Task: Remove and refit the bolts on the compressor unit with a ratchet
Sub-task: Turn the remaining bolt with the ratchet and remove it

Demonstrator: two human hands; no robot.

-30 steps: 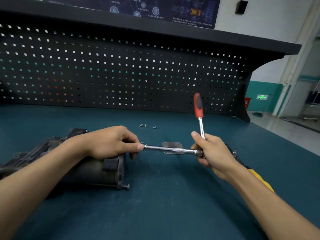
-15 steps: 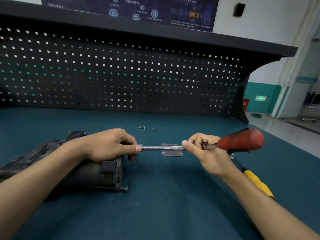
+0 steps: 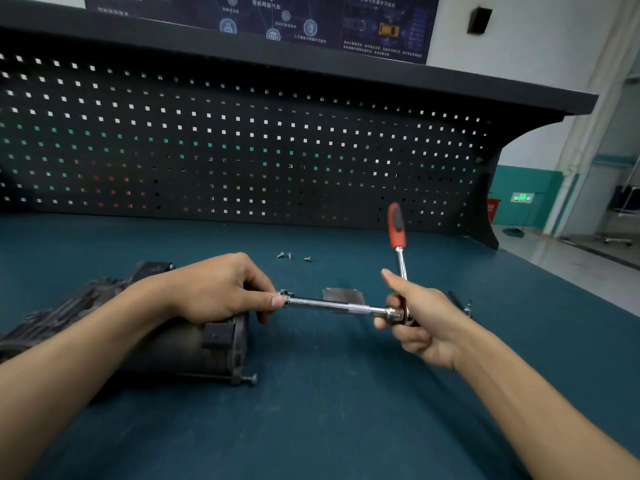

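The chrome extension bar (image 3: 332,305) runs sideways from the dark metal compressor unit (image 3: 194,344), which lies at left on the teal table (image 3: 329,410). The left hand (image 3: 221,289) pinches its tip; the right hand (image 3: 419,320) grips the red-handled ratchet (image 3: 397,237) at its head, handle upright.

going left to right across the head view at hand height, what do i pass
compressor unit → left hand → extension bar → right hand, gripping the ratchet → red bin beyond the bench
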